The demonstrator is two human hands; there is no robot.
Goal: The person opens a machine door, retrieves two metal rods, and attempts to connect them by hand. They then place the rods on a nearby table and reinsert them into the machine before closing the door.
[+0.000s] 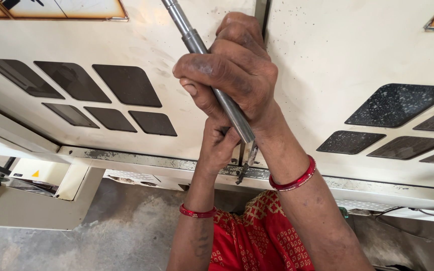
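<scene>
Steel rod [212, 75]: centre frame, slanting from top edge down to the seam between two cream machine doors [141, 45]. Right hand [237, 70] clenched round it, raised. Left hand [218, 145] below, grasping near its lower tip; exact hold hidden. Rod not yet released.

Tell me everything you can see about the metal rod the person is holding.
The metal rod is a long, round bar of bright grey steel, smooth and shiny. It has a stepped profile: a thinner neck near the top, then a thicker shaft. It slants from the upper edge of the picture down to the right, ending in a flat-cut end near the wrist. The right hand wraps around its middle, hiding part of it; the left hand sits below, near its lower end. Behind it stands a cream machine panel.
</scene>
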